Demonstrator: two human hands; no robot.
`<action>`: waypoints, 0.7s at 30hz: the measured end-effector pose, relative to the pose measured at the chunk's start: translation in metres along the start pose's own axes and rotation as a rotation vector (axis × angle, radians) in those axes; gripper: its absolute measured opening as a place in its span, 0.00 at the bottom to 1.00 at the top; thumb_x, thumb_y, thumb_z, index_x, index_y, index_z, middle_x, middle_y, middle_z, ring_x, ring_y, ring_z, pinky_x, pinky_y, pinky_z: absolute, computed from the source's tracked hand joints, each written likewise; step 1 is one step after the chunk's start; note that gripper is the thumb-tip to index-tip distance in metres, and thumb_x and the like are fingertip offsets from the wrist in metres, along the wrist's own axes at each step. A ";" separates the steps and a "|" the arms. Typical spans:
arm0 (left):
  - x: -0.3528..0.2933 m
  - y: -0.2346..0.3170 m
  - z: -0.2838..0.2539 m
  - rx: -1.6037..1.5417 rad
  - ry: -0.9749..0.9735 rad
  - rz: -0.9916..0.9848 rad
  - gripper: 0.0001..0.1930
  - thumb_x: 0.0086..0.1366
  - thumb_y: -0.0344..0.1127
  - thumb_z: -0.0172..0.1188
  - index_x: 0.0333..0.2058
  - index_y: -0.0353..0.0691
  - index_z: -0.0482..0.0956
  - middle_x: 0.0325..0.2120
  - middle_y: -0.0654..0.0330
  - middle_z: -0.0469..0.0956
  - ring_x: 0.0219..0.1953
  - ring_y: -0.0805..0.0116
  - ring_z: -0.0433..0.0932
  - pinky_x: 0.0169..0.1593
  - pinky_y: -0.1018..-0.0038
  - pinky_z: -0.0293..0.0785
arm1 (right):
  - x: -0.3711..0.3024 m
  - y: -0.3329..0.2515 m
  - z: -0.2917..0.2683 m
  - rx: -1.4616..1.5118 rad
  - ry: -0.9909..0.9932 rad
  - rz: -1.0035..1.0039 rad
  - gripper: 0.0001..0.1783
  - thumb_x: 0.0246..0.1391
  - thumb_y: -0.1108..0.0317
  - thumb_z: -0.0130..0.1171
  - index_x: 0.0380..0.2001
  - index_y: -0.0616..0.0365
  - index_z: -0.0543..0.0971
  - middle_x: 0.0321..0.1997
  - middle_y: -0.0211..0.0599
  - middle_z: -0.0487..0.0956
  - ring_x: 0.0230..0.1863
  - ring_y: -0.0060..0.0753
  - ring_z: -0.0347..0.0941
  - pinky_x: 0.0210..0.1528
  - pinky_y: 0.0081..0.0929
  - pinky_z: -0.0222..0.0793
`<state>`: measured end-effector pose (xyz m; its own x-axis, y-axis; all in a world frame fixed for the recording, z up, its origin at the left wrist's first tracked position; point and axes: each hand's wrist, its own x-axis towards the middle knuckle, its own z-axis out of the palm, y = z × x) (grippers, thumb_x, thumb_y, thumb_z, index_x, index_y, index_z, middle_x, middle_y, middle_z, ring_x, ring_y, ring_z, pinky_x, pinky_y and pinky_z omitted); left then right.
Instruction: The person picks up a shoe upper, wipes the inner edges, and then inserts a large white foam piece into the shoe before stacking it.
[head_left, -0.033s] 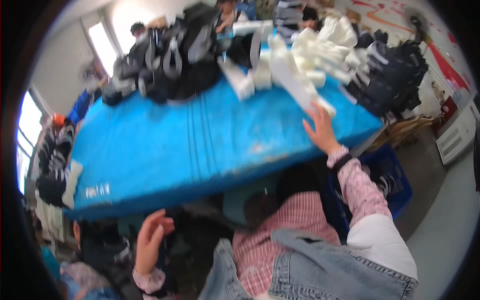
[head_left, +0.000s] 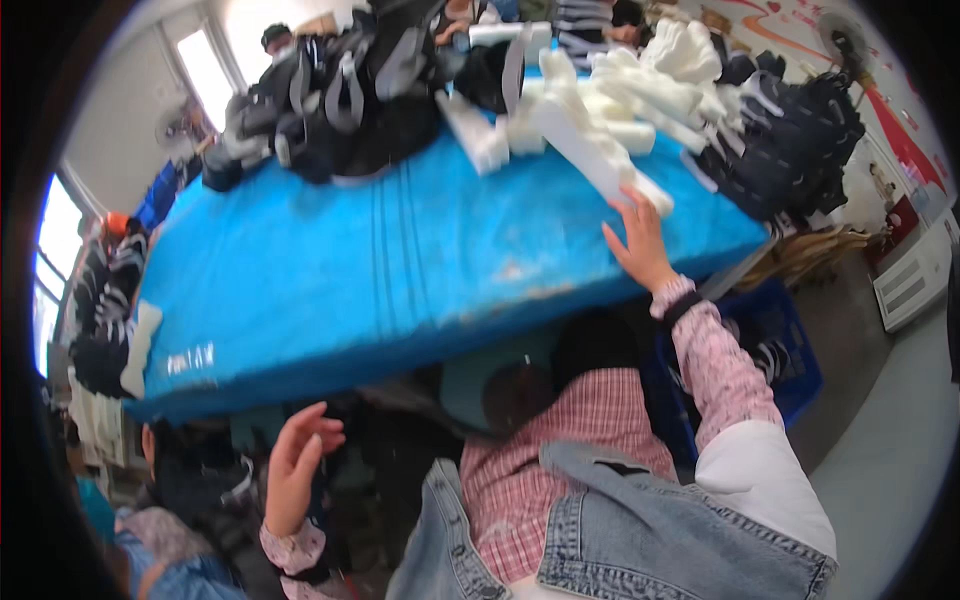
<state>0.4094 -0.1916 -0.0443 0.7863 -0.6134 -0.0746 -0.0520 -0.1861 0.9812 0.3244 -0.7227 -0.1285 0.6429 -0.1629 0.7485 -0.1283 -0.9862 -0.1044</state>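
Note:
A heap of white foam pieces [head_left: 650, 95] lies at the far right of a blue-covered table [head_left: 290, 260]. One long white foam piece [head_left: 580, 150] points from the heap toward me. At its near end is my right hand [head_left: 643, 245], open, thumb spread from the fingers. The fingertips are at the foam's edge; whether they touch it I cannot tell. My left hand [head_left: 297, 465] hangs in the air just off the table's near edge. Its fingers are loosely bent and apart, with nothing in them.
Black and grey padded pieces [head_left: 370, 120] are heaped at the back left. Another black stack [head_left: 785, 150] stands by the right corner. A blue crate [head_left: 800, 375] sits on the floor at my right. Another person's denim-clad part [head_left: 180, 560] shows at lower left.
The whole view has shifted slightly, so the table sits a little higher. Both hands keep nearly the same places and poses.

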 end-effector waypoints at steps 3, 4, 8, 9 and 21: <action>-0.018 -0.007 0.021 0.035 -0.030 0.016 0.19 0.69 0.34 0.47 0.56 0.36 0.65 0.44 0.57 0.74 0.45 0.69 0.75 0.51 0.73 0.70 | 0.003 -0.002 0.017 -0.022 0.013 -0.039 0.22 0.52 0.62 0.56 0.50 0.57 0.69 0.61 0.45 0.61 0.62 0.51 0.56 0.62 0.42 0.53; -0.024 -0.009 0.029 0.045 -0.049 0.001 0.19 0.69 0.34 0.46 0.56 0.35 0.65 0.45 0.57 0.74 0.45 0.68 0.74 0.51 0.73 0.69 | 0.003 -0.001 0.021 -0.020 0.036 -0.055 0.22 0.53 0.61 0.56 0.50 0.57 0.68 0.62 0.45 0.60 0.62 0.50 0.56 0.62 0.42 0.53; -0.044 -0.004 0.062 0.046 -0.169 -0.042 0.20 0.68 0.32 0.46 0.57 0.34 0.63 0.46 0.56 0.74 0.48 0.67 0.73 0.54 0.71 0.67 | -0.001 -0.003 0.021 0.015 0.033 -0.049 0.22 0.53 0.61 0.55 0.50 0.56 0.69 0.62 0.44 0.61 0.63 0.49 0.56 0.62 0.42 0.54; -0.048 -0.002 0.068 0.051 -0.162 -0.042 0.20 0.68 0.32 0.46 0.57 0.34 0.63 0.46 0.56 0.74 0.48 0.67 0.73 0.54 0.71 0.67 | -0.002 -0.002 0.020 0.027 0.036 -0.049 0.21 0.53 0.61 0.54 0.50 0.56 0.69 0.61 0.44 0.61 0.63 0.49 0.56 0.62 0.42 0.54; -0.039 0.028 0.127 0.057 -0.272 -0.056 0.20 0.67 0.29 0.47 0.57 0.36 0.63 0.47 0.57 0.73 0.49 0.70 0.73 0.53 0.74 0.67 | 0.000 0.005 0.021 0.109 0.091 -0.068 0.22 0.52 0.60 0.55 0.48 0.58 0.69 0.61 0.44 0.62 0.63 0.48 0.56 0.62 0.42 0.55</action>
<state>0.2991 -0.2707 -0.0365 0.5952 -0.7828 -0.1815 -0.0536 -0.2641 0.9630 0.3396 -0.7281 -0.1426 0.5756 -0.0969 0.8120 -0.0011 -0.9930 -0.1178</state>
